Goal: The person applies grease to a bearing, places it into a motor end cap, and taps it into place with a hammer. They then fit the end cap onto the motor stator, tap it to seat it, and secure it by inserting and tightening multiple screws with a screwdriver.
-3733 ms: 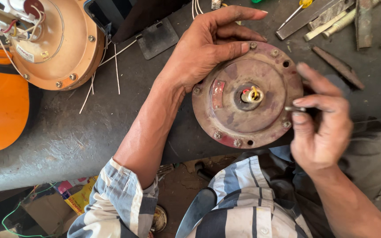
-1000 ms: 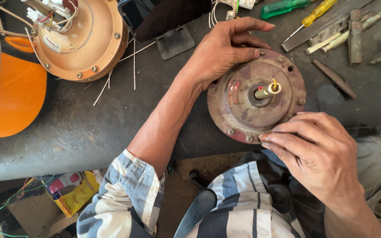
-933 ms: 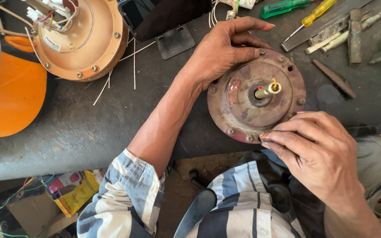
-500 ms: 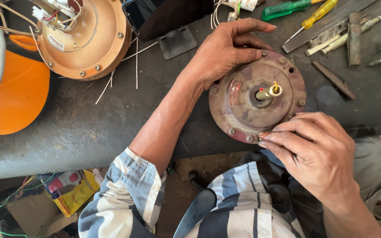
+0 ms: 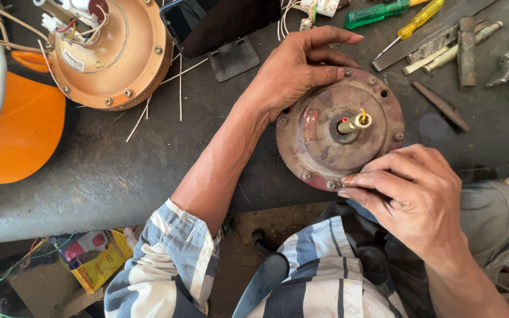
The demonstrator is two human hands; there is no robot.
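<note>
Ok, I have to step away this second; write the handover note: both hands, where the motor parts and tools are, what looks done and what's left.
Left hand: palm down on the far-left rim of the round reddish motor housing, steadying it on the grey bench.
Right hand: fingertips pinched at a rim screw on the housing's near edge; no tool visible in it.
Shaft stands up from the housing's centre.
Orange-tan cover with wiring lies far left.
Green screwdriver and yellow screwdriver lie at the far edge, unused.
Done: the other rim screws appear seated.
Left: probably this near screw; I cannot tell whether it is tight.
</note>
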